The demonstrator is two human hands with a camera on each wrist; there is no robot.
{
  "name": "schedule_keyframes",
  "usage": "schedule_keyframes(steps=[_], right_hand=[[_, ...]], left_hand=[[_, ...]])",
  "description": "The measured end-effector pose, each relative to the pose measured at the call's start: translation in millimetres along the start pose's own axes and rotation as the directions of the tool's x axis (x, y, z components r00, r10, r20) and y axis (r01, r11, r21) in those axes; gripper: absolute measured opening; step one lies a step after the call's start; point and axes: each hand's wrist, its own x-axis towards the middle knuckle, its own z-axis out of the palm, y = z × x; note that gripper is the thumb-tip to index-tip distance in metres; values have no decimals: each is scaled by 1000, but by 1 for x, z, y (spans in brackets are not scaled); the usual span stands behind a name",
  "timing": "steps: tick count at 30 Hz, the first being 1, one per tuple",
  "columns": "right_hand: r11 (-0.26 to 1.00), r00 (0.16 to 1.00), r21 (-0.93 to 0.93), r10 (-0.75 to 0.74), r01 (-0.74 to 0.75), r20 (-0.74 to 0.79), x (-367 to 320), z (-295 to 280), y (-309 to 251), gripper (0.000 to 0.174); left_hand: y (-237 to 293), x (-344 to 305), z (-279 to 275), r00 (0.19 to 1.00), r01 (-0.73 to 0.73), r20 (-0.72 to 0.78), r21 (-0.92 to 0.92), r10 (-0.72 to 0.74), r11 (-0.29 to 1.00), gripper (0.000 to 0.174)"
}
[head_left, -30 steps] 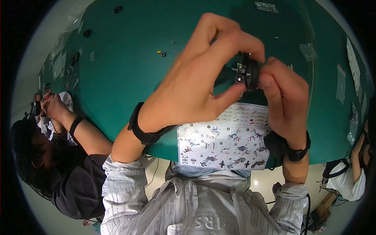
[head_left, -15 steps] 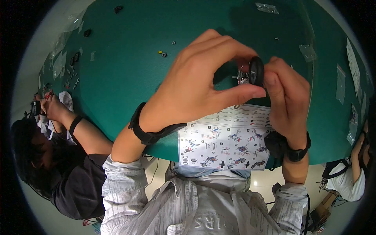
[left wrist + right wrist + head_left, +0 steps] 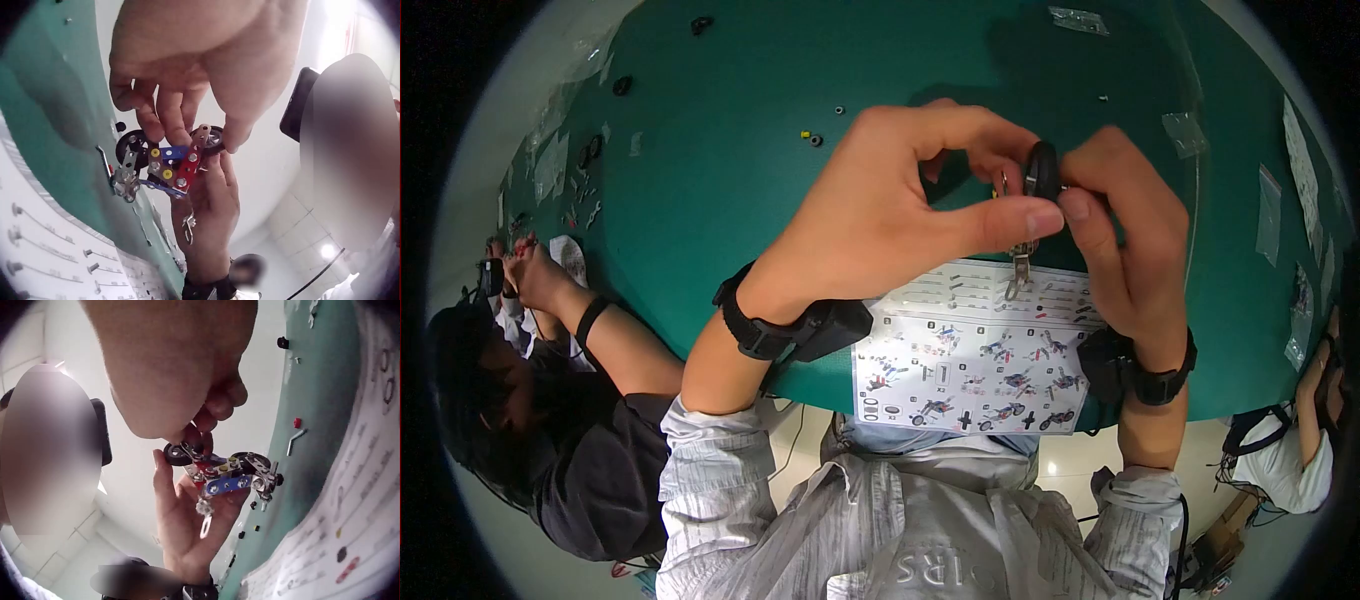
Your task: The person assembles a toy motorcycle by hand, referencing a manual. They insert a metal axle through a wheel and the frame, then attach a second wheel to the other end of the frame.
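I wore a pale striped shirt (image 3: 870,520), sleeves (image 3: 705,470) rolled past my elbows. Black strap (image 3: 750,325) and boxy black camera (image 3: 832,328) on my left wrist; same on the right.

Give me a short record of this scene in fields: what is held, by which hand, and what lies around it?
held thing: model motorbike, red and blue strips, yellow bolts, two black wheels
left hand: pinches the model at its frame
right hand: pinches it at one wheel
position: held up above the green table
under the hands: instruction sheet
elsewhere on the table: small loose parts, plastic bags
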Motion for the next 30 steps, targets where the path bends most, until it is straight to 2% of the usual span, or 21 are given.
schedule_keyframes(steps=[3, 6, 9, 12, 15, 17, 19, 21, 22, 25, 27, 29, 30], right_hand=[[994, 997, 73, 77, -76, -2, -4, 0, -3, 10], [962, 981, 195, 193, -189, 0, -6, 3, -6, 12], [958, 978, 206, 209, -199, -28, -8, 10, -7, 13], [978, 986, 138, 164, -158, -38, -6, 10, -7, 13], [979, 986, 130, 164, -158, -36, -7, 10, -6, 13], [977, 986, 136, 168, -165, -16, -6, 9, -8, 12], [983, 989, 114, 149, -145, -19, -5, 8, -9, 13], [984, 990, 108, 143, -141, -16, -5, 8, -9, 13], [983, 989, 111, 148, -146, -11, -5, 8, -9, 14], [982, 987, 111, 158, -156, -9, -4, 9, -9, 14], [985, 989, 93, 147, -145, -11, -4, 9, -9, 14], [991, 993, 58, 121, -120, -11, -3, 8, -10, 14], [991, 993, 56, 120, -119, -15, -3, 8, -10, 13]], left_hand=[[1, 2, 2, 969, -240, -20, 183, 248, 953, 48], [-2, 6, 3, 933, -336, -52, 234, 356, 913, 51], [6, 1, 3, 962, -242, -56, 265, 266, 933, 51], [-6, 3, -6, 963, -268, 59, 327, 264, 906, 49], [0, 6, 1, 911, -370, -52, 330, 408, 868, 41], [3, 6, 7, 884, -389, -135, 317, 447, 865, 39], [1, 5, 6, 886, -394, -110, 339, 451, 855, 41], [-13, 4, -6, 909, -391, 23, 394, 416, 832, 47], [-15, 5, -12, 896, -428, 106, 461, 431, 777, 50], [-5, 4, 3, 915, -377, -62, 222, 399, 899, 48], [-3, 3, 10, 904, -381, -133, 182, 407, 906, 48], [-8, 3, 7, 905, -385, -84, 255, 417, 887, 54], [-15, 4, -2, 910, -391, 3, 344, 415, 854, 61]])
